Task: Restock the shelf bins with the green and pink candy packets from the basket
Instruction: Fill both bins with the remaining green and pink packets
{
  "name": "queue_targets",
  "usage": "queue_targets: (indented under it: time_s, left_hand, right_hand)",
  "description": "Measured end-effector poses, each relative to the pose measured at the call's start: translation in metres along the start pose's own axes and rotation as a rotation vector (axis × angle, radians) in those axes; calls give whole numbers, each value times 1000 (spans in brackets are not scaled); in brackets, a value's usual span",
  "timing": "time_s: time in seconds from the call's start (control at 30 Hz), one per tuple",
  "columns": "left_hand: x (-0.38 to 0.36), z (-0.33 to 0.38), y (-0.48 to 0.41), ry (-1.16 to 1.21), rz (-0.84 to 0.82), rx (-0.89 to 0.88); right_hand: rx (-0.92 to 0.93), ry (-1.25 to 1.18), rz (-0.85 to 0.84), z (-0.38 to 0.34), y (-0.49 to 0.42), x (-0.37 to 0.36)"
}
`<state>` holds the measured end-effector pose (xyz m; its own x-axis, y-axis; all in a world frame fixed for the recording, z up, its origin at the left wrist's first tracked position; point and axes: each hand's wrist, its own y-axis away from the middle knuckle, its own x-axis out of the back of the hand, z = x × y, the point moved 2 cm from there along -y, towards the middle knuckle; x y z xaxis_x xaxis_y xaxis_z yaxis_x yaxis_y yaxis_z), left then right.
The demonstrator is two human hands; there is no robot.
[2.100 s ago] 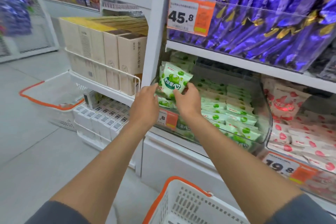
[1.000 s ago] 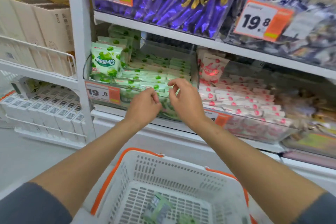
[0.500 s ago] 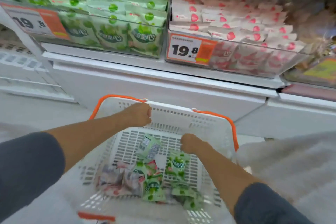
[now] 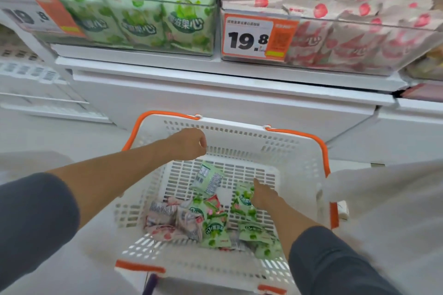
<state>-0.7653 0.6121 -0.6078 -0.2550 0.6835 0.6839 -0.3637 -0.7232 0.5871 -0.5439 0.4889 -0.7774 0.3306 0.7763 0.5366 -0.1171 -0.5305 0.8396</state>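
Right hand (image 4: 262,196) is down inside the basket (image 4: 230,124), fingertips on a green packet (image 4: 243,201) near the right wall. The fingers are tucked out of sight under the hand, so whether they have closed on that packet, I cannot tell. Left hand (image 4: 189,143) hovers over the far side of the basket, fingers loosely curled, nothing in them.

Around the right hand there is loose stock on the basket floor. One green packet lies back side up (image 4: 207,181) towards the far side, more green packets (image 4: 214,230) are heaped at the near middle and right, and a few pink packets (image 4: 163,214) are bunched at the left of the heap. The basket is white with orange handles (image 4: 318,148), sitting just in front of the shelf base (image 4: 215,93).

Up above, the green bin (image 4: 148,21) is packed with green packets, and the pink bin (image 4: 359,38) sits right beside it, packed too, with an orange price tag (image 4: 257,37) reading 19.8 on its front. Dark grey sleeves (image 4: 31,223) cover both upper arms.
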Motion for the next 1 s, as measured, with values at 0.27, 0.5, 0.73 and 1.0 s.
queue_targets:
  time_s: [0.27, 0.5, 0.73, 1.0]
  left_hand:
    - [12, 2, 6, 11, -39, 6]
    - [97, 16, 60, 389, 230, -94]
    - [154, 6, 103, 580, 450, -144]
    - [193, 5, 112, 576, 1070, -161]
  right_hand:
    - [93, 72, 153, -20, 11, 30]
    - [468, 164, 320, -109, 125, 187]
    - [861, -400, 362, -177, 235, 272]
    - [837, -982, 476, -227, 256, 280]
